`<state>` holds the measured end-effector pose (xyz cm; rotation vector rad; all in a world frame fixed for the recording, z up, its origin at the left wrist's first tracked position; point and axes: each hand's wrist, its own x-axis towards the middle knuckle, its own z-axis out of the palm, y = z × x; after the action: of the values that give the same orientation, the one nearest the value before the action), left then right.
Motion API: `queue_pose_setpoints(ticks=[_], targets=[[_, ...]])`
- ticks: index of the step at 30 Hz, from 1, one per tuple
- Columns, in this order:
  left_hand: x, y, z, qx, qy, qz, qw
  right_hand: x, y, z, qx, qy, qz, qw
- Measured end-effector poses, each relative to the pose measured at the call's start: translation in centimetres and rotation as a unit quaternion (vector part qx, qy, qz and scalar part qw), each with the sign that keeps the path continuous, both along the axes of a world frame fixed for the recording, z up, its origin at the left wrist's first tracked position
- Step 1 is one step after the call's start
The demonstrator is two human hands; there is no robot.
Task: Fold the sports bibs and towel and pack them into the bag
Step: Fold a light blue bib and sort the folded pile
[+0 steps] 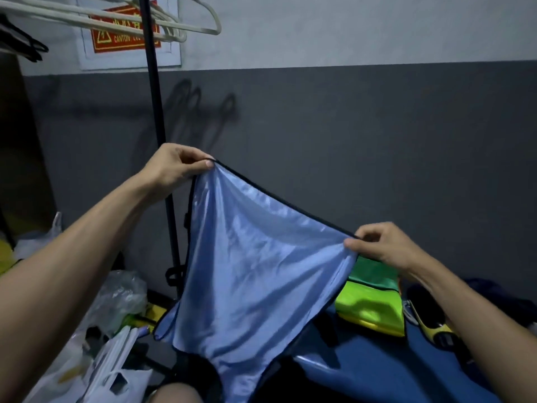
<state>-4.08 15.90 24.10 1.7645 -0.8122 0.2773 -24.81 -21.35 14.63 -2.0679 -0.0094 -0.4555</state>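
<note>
Blue bib (255,271) is hanging in the air before the grey wall (377,141), stretched by its black-trimmed edge. Left hand (177,167) is pinching one corner, higher; right hand (380,245) is pinching the other. Folded green bibs (369,303) are lying behind on the blue surface (377,367).

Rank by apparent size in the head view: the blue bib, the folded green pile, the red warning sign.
1. blue bib, held up near the camera, so enlarged.
2. and 3. folded green pile and red warning sign: similar, both partly hidden, unranked.
</note>
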Motion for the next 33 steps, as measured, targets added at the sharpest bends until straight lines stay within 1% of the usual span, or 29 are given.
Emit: queue_pose_setpoints(ticks=[2, 3, 5, 7, 8, 10, 11, 13, 15, 16, 18, 20, 22, 25, 28, 31, 33], targets=[[0.0, 1.2, 0.4, 0.065, 0.018, -0.038, 0.997, 0.1, -1.0, 0.1, 0.108, -0.015, -0.036, 0.993], [0.0, 1.9, 0.4, 0.096, 0.032, -0.062, 0.993, 0.1, -1.5, 0.3, 0.145, -0.021, -0.045, 0.988], [0.3, 3.2, 0.2, 0.137, 0.079, -0.114, 0.981, 0.1, -2.3, 0.8, 0.181, -0.031, -0.048, 0.982], [0.7, 4.0, -0.2, 0.138, 0.138, -0.165, 0.967, -0.4, -2.8, 1.6, 0.216, -0.031, -0.010, 0.976], [0.8, 4.2, -0.5, 0.142, 0.148, -0.187, 0.961, -0.6, -2.9, 1.9, 0.229, -0.026, 0.006, 0.973], [0.2, 4.1, -0.9, 0.134, 0.163, -0.210, 0.955, -0.9, -2.9, 2.6, 0.213, -0.014, 0.006, 0.977], [-0.1, 3.9, -1.1, 0.134, 0.167, -0.202, 0.956, -1.0, -2.9, 2.9, 0.192, -0.008, -0.008, 0.981], [-0.6, 3.5, -1.5, 0.146, 0.164, -0.184, 0.958, -1.1, -2.8, 3.3, 0.116, 0.004, -0.054, 0.992], [-1.1, 3.3, -1.6, 0.150, 0.149, -0.173, 0.962, -0.9, -2.6, 3.7, 0.047, 0.002, -0.093, 0.995], [-1.0, 3.3, -1.5, 0.150, 0.119, -0.151, 0.970, -0.7, -2.7, 3.7, 0.026, -0.004, -0.104, 0.994], [-0.7, 3.1, -1.5, 0.185, 0.013, -0.075, 0.980, -0.6, -2.8, 3.8, 0.000, -0.013, -0.119, 0.993], [-0.3, 2.7, -1.9, 0.218, -0.073, -0.005, 0.973, -0.6, -2.8, 4.1, -0.012, -0.016, -0.129, 0.991], [-0.4, 2.3, -2.3, 0.205, -0.106, 0.035, 0.972, -0.7, -2.8, 4.3, -0.014, -0.015, -0.135, 0.991], [-0.3, 2.1, -2.8, 0.195, -0.139, 0.053, 0.969, -0.9, -3.0, 4.5, 0.000, -0.003, -0.134, 0.991], [-0.1, 2.2, -3.0, 0.185, -0.126, 0.057, 0.973, -1.1, -3.0, 4.7, 0.003, 0.008, -0.136, 0.991], [0.0, 2.2, -3.0, 0.146, -0.038, 0.007, 0.988, -1.3, -2.8, 5.0, -0.001, 0.004, -0.145, 0.989], [0.0, 2.2, -2.8, 0.126, 0.009, -0.031, 0.992, -1.5, -2.6, 5.2, -0.015, -0.003, -0.146, 0.989]])
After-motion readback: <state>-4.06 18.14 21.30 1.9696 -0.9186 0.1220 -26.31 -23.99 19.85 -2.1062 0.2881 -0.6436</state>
